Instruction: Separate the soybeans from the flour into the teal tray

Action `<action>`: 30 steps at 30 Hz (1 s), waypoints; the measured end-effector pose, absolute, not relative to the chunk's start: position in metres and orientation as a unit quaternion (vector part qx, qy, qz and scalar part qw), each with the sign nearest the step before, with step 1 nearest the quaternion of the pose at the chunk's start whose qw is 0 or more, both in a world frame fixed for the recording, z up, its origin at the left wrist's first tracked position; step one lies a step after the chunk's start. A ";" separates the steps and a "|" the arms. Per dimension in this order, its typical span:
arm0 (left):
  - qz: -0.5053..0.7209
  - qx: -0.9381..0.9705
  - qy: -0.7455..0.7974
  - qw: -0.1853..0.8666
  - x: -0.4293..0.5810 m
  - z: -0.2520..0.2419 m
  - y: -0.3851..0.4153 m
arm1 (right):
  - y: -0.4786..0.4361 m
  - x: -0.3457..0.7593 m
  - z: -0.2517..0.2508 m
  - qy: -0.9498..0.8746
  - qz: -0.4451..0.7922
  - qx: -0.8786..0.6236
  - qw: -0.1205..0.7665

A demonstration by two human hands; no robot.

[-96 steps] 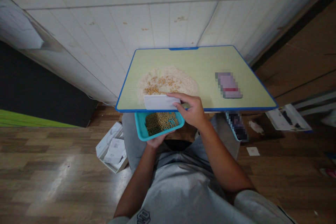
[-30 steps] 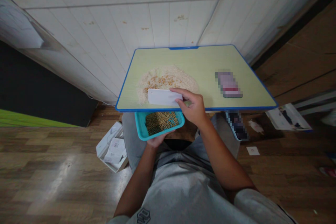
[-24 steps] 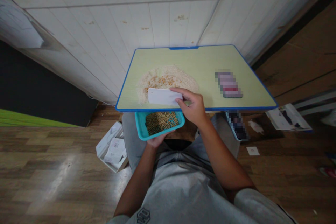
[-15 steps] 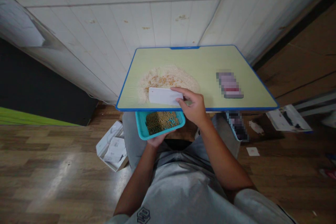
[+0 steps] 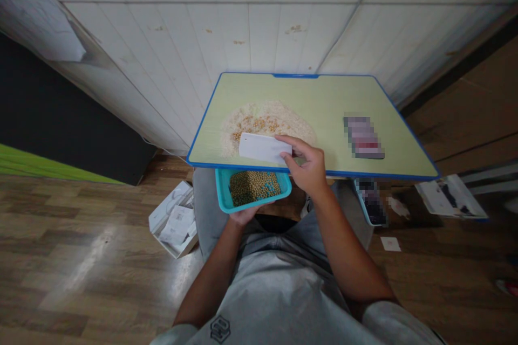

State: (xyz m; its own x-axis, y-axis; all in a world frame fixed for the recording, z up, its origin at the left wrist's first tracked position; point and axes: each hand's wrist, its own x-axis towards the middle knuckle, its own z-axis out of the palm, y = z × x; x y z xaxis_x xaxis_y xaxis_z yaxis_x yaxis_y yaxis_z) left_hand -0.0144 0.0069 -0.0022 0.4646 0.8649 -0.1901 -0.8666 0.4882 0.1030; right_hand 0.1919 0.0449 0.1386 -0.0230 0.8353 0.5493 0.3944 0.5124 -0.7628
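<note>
Right hand: at the frame's centre, this hand (image 5: 306, 164) pinches the right end of a white card (image 5: 261, 147) between thumb and fingers; a small hole shows near its far end, no lettering on its face.
Left hand: below centre, this hand (image 5: 245, 216) is grasping the teal tub (image 5: 223, 194) from beneath, fingers mostly hidden.
Tub: just below the table's near edge, holding tan beans (image 5: 259, 183) with blue patches at right.
Grain: pale grains (image 5: 285, 113) spread left of centre on the blue-edged table (image 5: 335, 97), yellow beans (image 5: 259, 123) among them, behind the card; whether the card touches the surface cannot be told.
Pixelated slab: right of centre on the table, this blurred object (image 5: 364, 137) has a red band, wording unreadable.
Shirt: bottom centre, a hexagonal emblem (image 5: 220, 329), its characters not surely legible.
Booklet: lower left, inside an open white box (image 5: 156, 221), printed papers (image 5: 178, 223) too small to read.
Floor slip: lower right, a white square (image 5: 390, 243) with a faint reddish mark.
Wall sheet: upper left, paper (image 5: 48, 27) with faint, illegible lines.
</note>
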 end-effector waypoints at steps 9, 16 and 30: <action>0.509 -0.062 0.093 0.853 -0.017 -0.012 0.007 | 0.045 0.191 0.137 -0.682 0.205 -0.437 0.550; 0.506 -0.044 0.086 0.857 -0.019 -0.015 0.006 | 0.046 0.192 0.135 -0.677 0.209 -0.445 0.547; 0.517 -0.058 0.122 0.845 -0.015 -0.002 0.004 | 0.045 0.193 0.135 -0.675 0.210 -0.441 0.552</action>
